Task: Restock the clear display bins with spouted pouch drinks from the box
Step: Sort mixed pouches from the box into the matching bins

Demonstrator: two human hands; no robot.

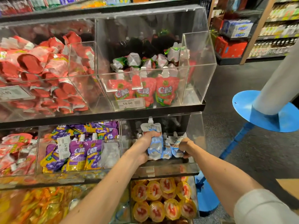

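Both hands reach into the clear bin at the right end of the middle shelf, just right of the frame's centre. The left hand has its grip closed round a blue-and-white pouch, which stands upright with its white spout pointing up at the back of the bin. The right hand has its grip curled round a second pouch of the same colours, at the bin's right side. More such pouches stand between the two, touching them.

In the bin just to the left, purple pouches are packed upright behind a price label. On the shelf above, upper middle of the frame, red pouches stand in a row at the front of a large clear bin, with a price tag reading 14.90 on its front wall. The upper-left bin is heaped with red packets. At the bottom of the frame, round yellow cups fill the lowest bin. At the right edge a white post rises from a blue disc above the dark floor.
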